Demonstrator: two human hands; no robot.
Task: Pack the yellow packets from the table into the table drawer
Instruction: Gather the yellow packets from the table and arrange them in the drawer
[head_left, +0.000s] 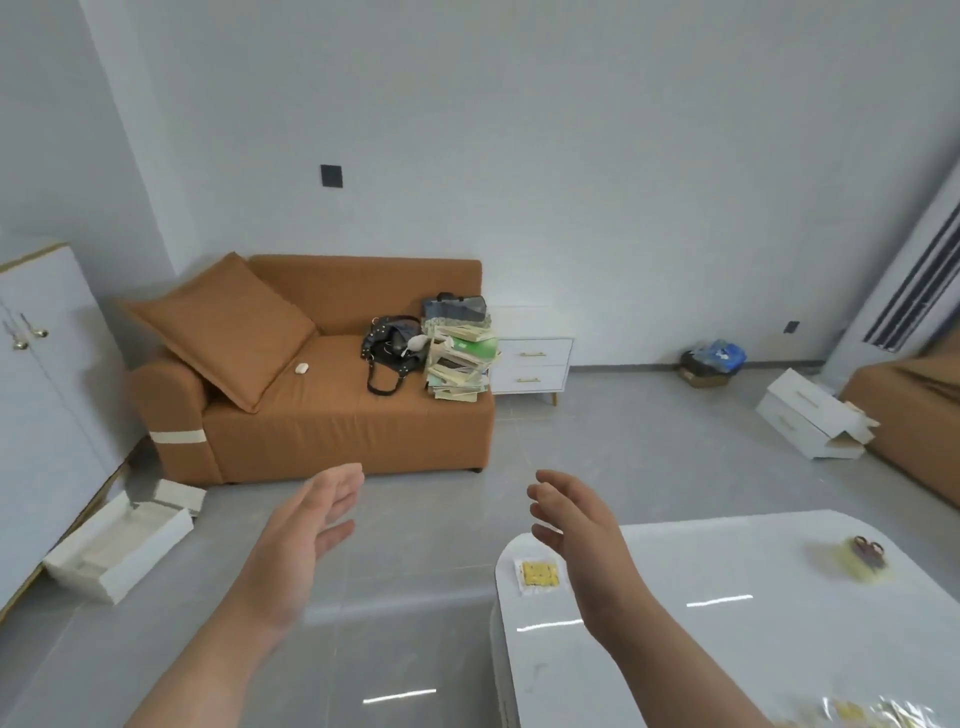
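Presently: left hand (311, 525) and right hand (566, 525) — both spread, empty, apparently poised to reach; yellow packet (540, 573) flat near table (675, 654) edge, unpacked.

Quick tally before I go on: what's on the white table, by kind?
Yellow packets: at least 3. There is a yellow packet near the left edge, a blurred yellow one at the far right, and a blurred bunch at the bottom edge, count unclear.
Scissors, it seems: 1, lying on the far right one.
Total: at least 4.
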